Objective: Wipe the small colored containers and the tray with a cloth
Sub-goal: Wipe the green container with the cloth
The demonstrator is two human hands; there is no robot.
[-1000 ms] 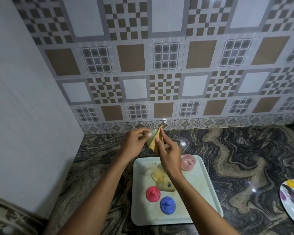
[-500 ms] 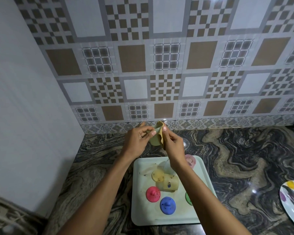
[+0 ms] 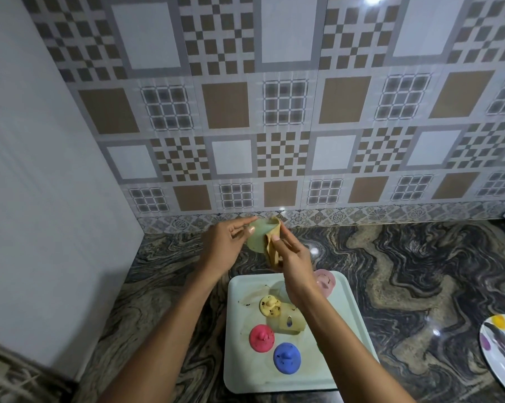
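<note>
Above the far edge of the pale green tray (image 3: 353, 321), my left hand (image 3: 225, 245) holds a small pale green container (image 3: 258, 237) by its rim. My right hand (image 3: 292, 260) pinches a tan cloth (image 3: 271, 245) pressed against that container's side. On the tray sit a yellow lid (image 3: 270, 306), a red lid (image 3: 262, 338), a blue lid (image 3: 286, 358), a pink container (image 3: 325, 282) and a translucent yellowish container (image 3: 290, 322) lying on its side. Dark specks dot the lids and tray. My right forearm hides part of the tray.
The tray rests on a dark marbled counter (image 3: 405, 271) near its front edge. A patterned tile wall (image 3: 274, 126) stands behind and a plain white wall (image 3: 42, 199) on the left. A white plate with coloured dots (image 3: 501, 353) lies at the right edge.
Both hands have risen slightly and moved away from the tray. The green container has turned in my left hand, and the cloth has shifted along its side.
</note>
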